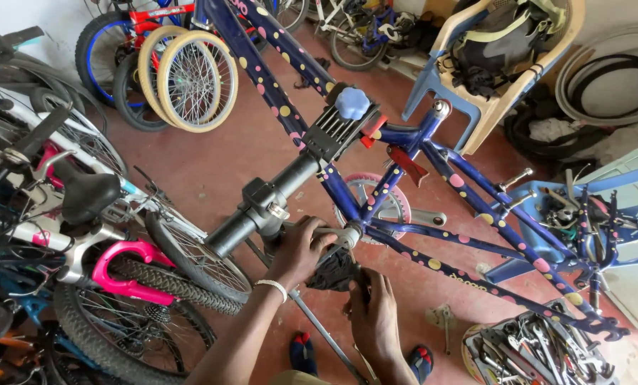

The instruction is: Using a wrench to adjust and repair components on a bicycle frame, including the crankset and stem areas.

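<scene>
**Both hands at the bottom bracket of the clamped blue frame**

My left hand [299,249] is curled around the bottom bracket shell [347,234] of the spotted blue bicycle frame [433,214], fingers closed over its near end; a beaded bracelet [272,286] sits on that wrist. My right hand [373,314] is just below it, at about five o'clock from the left, gripping a dark rag [333,271] and what looks like a tool handle; the tool itself is too hidden to name.

The bottom bracket sits near the middle of my view, just under the black repair-stand arm [262,207], whose clamp [337,128] with a pale blue knob [352,103] grips the frame tube at twelve o'clock from my hands. Behind the shell, at one o'clock, is a pink chainring [383,203] with a silver crank arm [426,216].

At four o'clock a tray of wrenches [540,349] lies on the red floor [197,160]. At nine o'clock stand parked bicycles, one with a pink fork [123,267]. At eleven o'clock two cream-rimmed wheels [190,78] lean together. At one o'clock stands a plastic chair [490,107] loaded with a bag.
</scene>
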